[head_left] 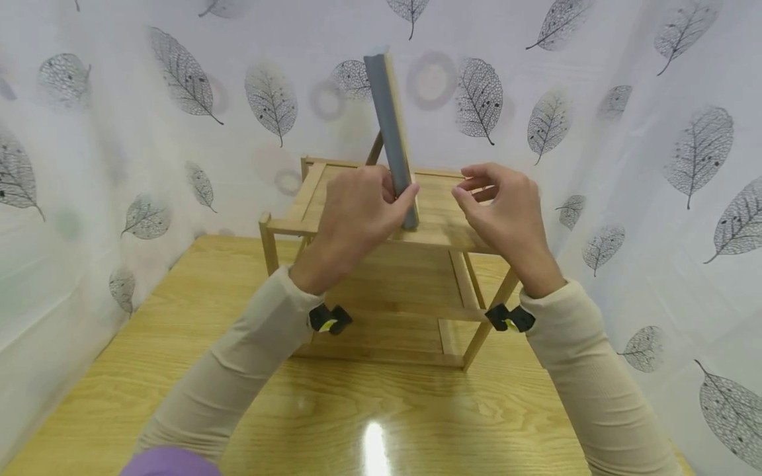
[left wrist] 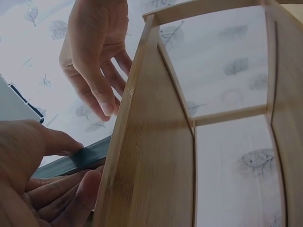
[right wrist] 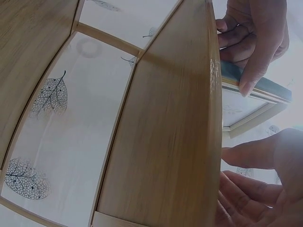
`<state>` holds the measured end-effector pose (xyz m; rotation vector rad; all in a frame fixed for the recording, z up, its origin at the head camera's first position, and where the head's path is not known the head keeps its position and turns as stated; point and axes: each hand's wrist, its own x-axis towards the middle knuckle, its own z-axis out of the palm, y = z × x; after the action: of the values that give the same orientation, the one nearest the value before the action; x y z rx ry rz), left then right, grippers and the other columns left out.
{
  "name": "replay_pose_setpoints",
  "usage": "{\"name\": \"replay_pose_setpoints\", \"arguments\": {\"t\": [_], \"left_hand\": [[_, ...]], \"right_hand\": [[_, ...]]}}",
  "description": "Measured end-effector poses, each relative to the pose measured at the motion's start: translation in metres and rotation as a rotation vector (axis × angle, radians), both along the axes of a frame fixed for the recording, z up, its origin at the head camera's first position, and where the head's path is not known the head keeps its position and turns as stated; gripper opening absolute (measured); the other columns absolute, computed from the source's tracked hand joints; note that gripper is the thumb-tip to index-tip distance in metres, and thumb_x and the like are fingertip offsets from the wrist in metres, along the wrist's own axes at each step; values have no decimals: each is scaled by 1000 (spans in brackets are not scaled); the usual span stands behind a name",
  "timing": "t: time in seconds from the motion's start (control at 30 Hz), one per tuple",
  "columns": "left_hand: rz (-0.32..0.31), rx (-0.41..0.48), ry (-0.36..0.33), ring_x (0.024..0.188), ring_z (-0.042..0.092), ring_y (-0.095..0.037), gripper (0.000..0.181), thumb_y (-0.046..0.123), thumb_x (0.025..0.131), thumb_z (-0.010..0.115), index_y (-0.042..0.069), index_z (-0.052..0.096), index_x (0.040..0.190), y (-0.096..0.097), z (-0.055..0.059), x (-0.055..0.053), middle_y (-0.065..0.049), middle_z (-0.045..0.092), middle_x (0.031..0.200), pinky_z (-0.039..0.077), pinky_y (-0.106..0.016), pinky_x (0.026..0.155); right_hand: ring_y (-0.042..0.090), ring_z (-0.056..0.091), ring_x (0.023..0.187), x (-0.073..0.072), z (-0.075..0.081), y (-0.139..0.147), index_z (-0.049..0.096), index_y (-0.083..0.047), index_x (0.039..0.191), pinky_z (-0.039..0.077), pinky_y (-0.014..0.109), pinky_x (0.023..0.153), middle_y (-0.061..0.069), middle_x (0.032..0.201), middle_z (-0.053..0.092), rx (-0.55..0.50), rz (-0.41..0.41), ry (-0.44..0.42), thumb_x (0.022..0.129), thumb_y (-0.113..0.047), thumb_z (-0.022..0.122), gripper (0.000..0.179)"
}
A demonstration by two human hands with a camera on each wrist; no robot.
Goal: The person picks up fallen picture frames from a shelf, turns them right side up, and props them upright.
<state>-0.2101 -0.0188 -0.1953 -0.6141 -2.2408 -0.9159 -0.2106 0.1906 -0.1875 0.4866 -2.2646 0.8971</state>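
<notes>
A picture frame [head_left: 389, 125] with a grey-blue edge stands nearly upright, seen edge-on, on the top board of a wooden shelf rack [head_left: 440, 205]. My left hand [head_left: 363, 211] grips its edge low down, thumb on the near side. A brown strut [head_left: 374, 149] slants out behind the frame. To the right, my right hand [head_left: 506, 205] hovers over the top board, fingers loosely bent and apart from the frame, with nothing in it. In the right wrist view, the frame's pale panel [right wrist: 246, 106] shows below the left hand.
The rack has lower boards [head_left: 393, 284] and slanted legs, and stands on a wood-grain table [head_left: 250, 396]. A whitish curtain with leaf prints [head_left: 270, 99] hangs behind and on both sides. Something purple [head_left: 172, 463] shows at the bottom left.
</notes>
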Motion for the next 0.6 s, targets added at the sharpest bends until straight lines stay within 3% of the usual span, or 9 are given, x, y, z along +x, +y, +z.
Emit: {"name": "replay_pose_setpoints", "arguments": {"t": [0.6], "left_hand": [[7,-7,-15,46,57,-12,31,26,96,68,2,72,76,-12,1,1,-2,67,60,39,-26,43]], "right_hand": [[30,74,82,-1,-2,-2,73,2,113,49,8,67,15,96,76,2,8,-8,92,-9,71,24]]}}
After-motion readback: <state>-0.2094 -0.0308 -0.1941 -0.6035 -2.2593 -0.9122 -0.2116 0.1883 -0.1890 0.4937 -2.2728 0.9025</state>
